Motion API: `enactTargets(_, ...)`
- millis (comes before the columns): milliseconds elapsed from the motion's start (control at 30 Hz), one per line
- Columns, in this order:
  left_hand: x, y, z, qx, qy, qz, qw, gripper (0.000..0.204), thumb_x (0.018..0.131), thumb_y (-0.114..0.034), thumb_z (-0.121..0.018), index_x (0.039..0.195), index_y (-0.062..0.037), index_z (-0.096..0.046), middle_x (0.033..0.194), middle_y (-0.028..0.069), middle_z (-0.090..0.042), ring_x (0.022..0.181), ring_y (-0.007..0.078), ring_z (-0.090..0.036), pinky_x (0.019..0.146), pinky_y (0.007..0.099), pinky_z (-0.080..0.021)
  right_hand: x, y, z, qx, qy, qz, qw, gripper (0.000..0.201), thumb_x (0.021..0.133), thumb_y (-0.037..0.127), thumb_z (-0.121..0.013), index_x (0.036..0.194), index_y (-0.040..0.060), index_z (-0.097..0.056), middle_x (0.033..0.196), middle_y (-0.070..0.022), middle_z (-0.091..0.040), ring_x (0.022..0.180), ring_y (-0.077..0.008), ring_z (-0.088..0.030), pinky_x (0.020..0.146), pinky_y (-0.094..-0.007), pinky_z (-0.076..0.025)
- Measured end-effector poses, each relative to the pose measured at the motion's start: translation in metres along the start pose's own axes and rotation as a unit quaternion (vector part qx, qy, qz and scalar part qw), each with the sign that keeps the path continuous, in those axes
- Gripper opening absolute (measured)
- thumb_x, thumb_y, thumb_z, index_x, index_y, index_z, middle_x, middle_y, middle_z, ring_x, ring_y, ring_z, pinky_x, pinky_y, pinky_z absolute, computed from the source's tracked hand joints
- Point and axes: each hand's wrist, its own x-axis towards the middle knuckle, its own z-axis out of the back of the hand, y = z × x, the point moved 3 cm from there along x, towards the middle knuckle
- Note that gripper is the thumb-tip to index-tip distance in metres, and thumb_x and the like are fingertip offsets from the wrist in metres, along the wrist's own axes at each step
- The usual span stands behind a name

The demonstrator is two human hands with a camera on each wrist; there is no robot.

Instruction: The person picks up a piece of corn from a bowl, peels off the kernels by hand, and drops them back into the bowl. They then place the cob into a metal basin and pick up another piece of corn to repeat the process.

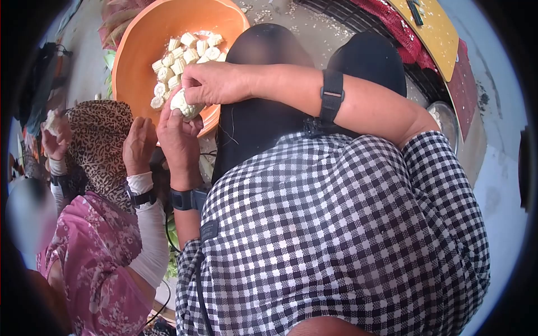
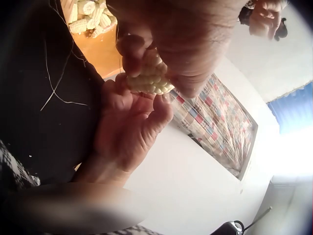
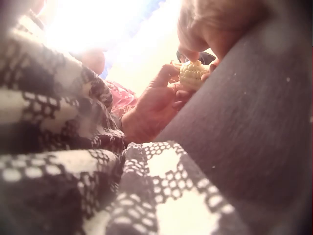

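Between my hands is a short piece of corn on the cob (image 1: 186, 105) with pale kernels, also plain in the left wrist view (image 2: 148, 78) and the right wrist view (image 3: 191, 75). From below, my left hand (image 1: 178, 143) grips it with thumb and fingers. My right hand (image 1: 218, 82) comes over the top, its curled fingers and thumb pinching at the kernels. Just beyond the hands, an orange basin (image 1: 133, 53) holds a heap of corn cob pieces (image 1: 178, 63). My right hand covers part of the held piece in the left wrist view.
At my left sits another person (image 1: 95, 235) in a pink flowered top, hands raised near the basin. My dark-clothed knees (image 1: 269, 47) border the basin's right side. A yellow board (image 1: 431, 33) lies at upper right, with a metal bowl (image 1: 446, 126) below it. Loose kernels dot the floor.
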Motion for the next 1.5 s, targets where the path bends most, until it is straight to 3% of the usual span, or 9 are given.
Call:
enactTargets(233, -0.007, -0.007, -0.015, 0.027, -0.018, -0.021, 0.999, 0.043, 0.089, -0.008, -0.036, 0.13, 0.0059, -0.042, 0.108, 0.012, -0.058, 0.077, 0.0112, -0.056, 0.056, 0.02, -0.041, -0.01, 0.007, -0.001, 0.018, 0.008, -0.009, 1.0, 0.029, 0.086, 0.027, -0.054, 0.104, 0.0053, -0.048, 0.086, -0.0098, -0.057, 0.077, -0.016, -0.054, 0.066, -0.0285, -0.045)
enactTargets(333, -0.009, -0.005, -0.008, 0.064, 0.031, -0.008, 0.997, 0.047, 0.091, -0.013, -0.044, 0.134, 0.0037, -0.038, 0.116, 0.0104, -0.054, 0.085, 0.0098, -0.053, 0.064, 0.0179, -0.042, -0.011, 0.005, -0.005, 0.074, 0.023, -0.045, 0.996, 0.028, 0.088, 0.025, -0.051, 0.107, 0.0061, -0.046, 0.087, -0.0101, -0.057, 0.074, -0.0146, -0.053, 0.062, -0.0274, -0.045)
enactTargets(433, -0.007, -0.001, 0.002, 0.089, 0.059, -0.011, 0.994, 0.045, 0.09, -0.012, -0.045, 0.132, 0.0053, -0.041, 0.111, 0.0111, -0.056, 0.072, 0.0087, -0.05, 0.057, 0.0182, -0.039, -0.009, -0.002, -0.008, 0.088, 0.016, -0.034, 0.995, 0.026, 0.089, 0.022, -0.049, 0.109, 0.0061, -0.045, 0.087, -0.0096, -0.056, 0.071, -0.0138, -0.052, 0.06, -0.0269, -0.045)
enactTargets(700, -0.018, -0.006, -0.009, 0.077, 0.031, -0.079, 0.993, 0.046, 0.09, -0.018, -0.052, 0.128, 0.0072, -0.045, 0.103, 0.0104, -0.058, 0.067, 0.0094, -0.048, 0.055, 0.0187, -0.037, -0.018, 0.006, -0.008, 0.026, -0.005, -0.001, 1.0, 0.025, 0.087, 0.01, -0.044, 0.111, 0.0045, -0.049, 0.087, -0.0077, -0.054, 0.071, -0.0128, -0.051, 0.06, -0.0262, -0.045)
enactTargets(900, -0.032, -0.007, -0.03, 0.07, -0.023, -0.07, 0.995, 0.042, 0.089, -0.013, -0.043, 0.127, 0.0056, -0.047, 0.099, 0.0098, -0.058, 0.067, 0.008, -0.049, 0.054, 0.0187, -0.038, -0.041, 0.01, -0.003, 0.175, 0.02, -0.023, 0.984, 0.029, 0.086, 0.019, -0.053, 0.109, 0.003, -0.052, 0.086, -0.005, -0.053, 0.073, -0.0117, -0.05, 0.064, -0.0249, -0.045)
enactTargets(933, -0.009, -0.005, -0.008, 0.054, -0.038, -0.056, 0.996, 0.042, 0.088, -0.01, -0.039, 0.127, 0.0053, -0.047, 0.097, 0.0096, -0.058, 0.064, 0.007, -0.047, 0.052, 0.0187, -0.037, -0.009, 0.002, -0.006, 0.166, 0.02, -0.03, 0.986, 0.031, 0.085, 0.022, -0.054, 0.109, 0.003, -0.052, 0.086, -0.0049, -0.053, 0.073, -0.0117, -0.05, 0.064, -0.0248, -0.045)
enactTargets(1333, -0.008, -0.005, -0.006, 0.054, -0.035, -0.051, 0.997, 0.043, 0.087, -0.009, -0.044, 0.127, 0.0055, -0.047, 0.097, 0.0077, -0.058, 0.065, 0.0057, -0.049, 0.051, 0.0179, -0.037, -0.002, -0.003, -0.009, 0.066, -0.002, 0.015, 0.998, 0.038, 0.083, 0.025, -0.058, 0.11, -0.0002, -0.049, 0.093, -0.0115, -0.056, 0.079, -0.0172, -0.054, 0.068, -0.0292, -0.046)
enactTargets(1433, -0.006, 0.0, 0.006, 0.082, 0.028, -0.042, 0.995, 0.043, 0.089, -0.018, -0.052, 0.127, 0.0026, -0.048, 0.107, 0.0059, -0.059, 0.083, 0.0077, -0.054, 0.063, 0.0181, -0.04, -0.002, -0.002, -0.009, 0.015, -0.011, 0.034, 0.999, 0.037, 0.082, 0.024, -0.056, 0.109, -0.0008, -0.049, 0.093, -0.0133, -0.057, 0.08, -0.0181, -0.055, 0.069, -0.0304, -0.047)
enactTargets(1500, -0.006, 0.0, 0.006, 0.086, 0.03, -0.039, 0.995, 0.042, 0.089, -0.018, -0.051, 0.126, 0.0027, -0.049, 0.106, 0.0057, -0.059, 0.082, 0.0071, -0.054, 0.062, 0.018, -0.04, -0.003, 0.0, -0.007, -0.071, -0.016, 0.048, 0.996, 0.036, 0.082, 0.021, -0.055, 0.109, -0.0006, -0.049, 0.092, -0.0139, -0.057, 0.081, -0.018, -0.055, 0.07, -0.0311, -0.047)
